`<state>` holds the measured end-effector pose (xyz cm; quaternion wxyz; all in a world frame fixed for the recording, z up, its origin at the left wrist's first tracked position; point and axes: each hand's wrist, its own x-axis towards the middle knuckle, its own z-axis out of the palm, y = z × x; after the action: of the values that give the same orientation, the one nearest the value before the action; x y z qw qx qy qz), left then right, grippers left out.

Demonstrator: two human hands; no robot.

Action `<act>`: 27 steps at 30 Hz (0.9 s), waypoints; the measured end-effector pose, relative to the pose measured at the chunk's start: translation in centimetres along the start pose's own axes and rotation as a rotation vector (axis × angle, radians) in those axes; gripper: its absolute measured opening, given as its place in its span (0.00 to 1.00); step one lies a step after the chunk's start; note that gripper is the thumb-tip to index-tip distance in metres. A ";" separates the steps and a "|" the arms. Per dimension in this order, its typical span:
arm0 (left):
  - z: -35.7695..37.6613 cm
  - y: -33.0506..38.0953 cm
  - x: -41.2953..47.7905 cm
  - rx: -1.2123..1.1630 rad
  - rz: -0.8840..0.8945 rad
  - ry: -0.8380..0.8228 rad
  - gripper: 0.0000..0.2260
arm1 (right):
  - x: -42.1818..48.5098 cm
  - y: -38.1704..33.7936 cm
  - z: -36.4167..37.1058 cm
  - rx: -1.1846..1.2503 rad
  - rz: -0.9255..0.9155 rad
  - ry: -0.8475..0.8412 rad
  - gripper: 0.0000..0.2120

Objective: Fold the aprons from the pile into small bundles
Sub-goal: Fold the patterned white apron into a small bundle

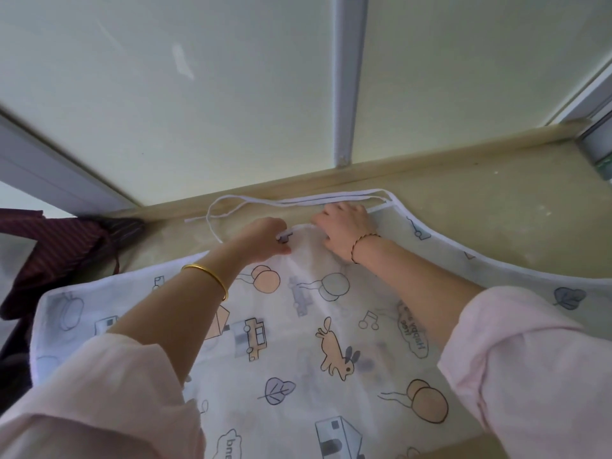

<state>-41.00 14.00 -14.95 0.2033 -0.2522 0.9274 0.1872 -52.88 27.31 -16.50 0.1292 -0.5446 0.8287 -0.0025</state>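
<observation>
Step in hand: first fold, bib end. Printed apron (298, 342) is spread flat on the table (480, 200), print up, bib pointing away from the person. Left hand (265, 240) is clenched on the bib's top hem, fabric pinched between thumb and fingers at the apron's far edge. Right hand (347, 228) is laid knuckles-up on the same hem just beside it; whether the hem is gripped or only pressed down cannot be told. White ties (298, 202) are strewn loose just beyond the apron's far edge, partly looped, not yet tucked in. Dark striped cloth (59, 253) is heaped off the apron's left edge, judged to be the rest of the pile. No fold is visible yet, so the task is judged early for this piece. Next move calls for the ties to be gathered onto the apron, then the bib brought toward the near hem, with the thin fabric kept flat so the bundle is not skewed.
</observation>
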 end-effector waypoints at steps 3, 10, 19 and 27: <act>0.1 -0.6 -0.2 -0.024 0.001 -0.001 0.09 | 0.7 0.3 -0.5 -0.031 0.002 0.000 0.09; -1.4 -4.1 -1.4 0.169 -0.126 -0.246 0.13 | 0.7 0.9 -1.8 -0.045 0.046 -0.089 0.05; -6.8 -2.7 -4.5 0.508 0.154 0.840 0.06 | -0.7 2.0 -8.7 -0.159 0.162 0.652 0.08; -6.4 -6.2 -13.0 0.836 0.363 0.350 0.08 | -12.1 -2.0 -5.0 -0.331 0.087 0.347 0.11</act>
<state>-29.17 11.24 -4.87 0.0920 -0.0110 0.9724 -0.2140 -47.59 36.73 -8.83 -0.1061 -0.5133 0.8504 0.0454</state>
